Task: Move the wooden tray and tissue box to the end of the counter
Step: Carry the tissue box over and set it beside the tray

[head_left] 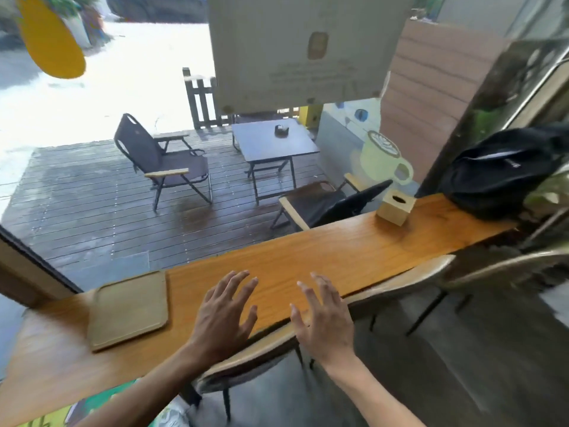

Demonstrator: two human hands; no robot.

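Observation:
A flat wooden tray [129,309] lies on the left part of the long wooden counter [323,254]. A small wooden tissue box [395,208] stands far along the counter to the right, near a black bag. My left hand [226,315] hovers over the counter's near edge, just right of the tray, fingers spread and holding nothing. My right hand [323,318] floats beside it over the counter edge, also spread and holding nothing. Neither hand touches the tray or the box.
A black bag [505,174] sits at the counter's right end beside a plant. Two chairs [277,349] are tucked under the counter's near side. Behind the counter is a window onto a deck with chairs and a small table.

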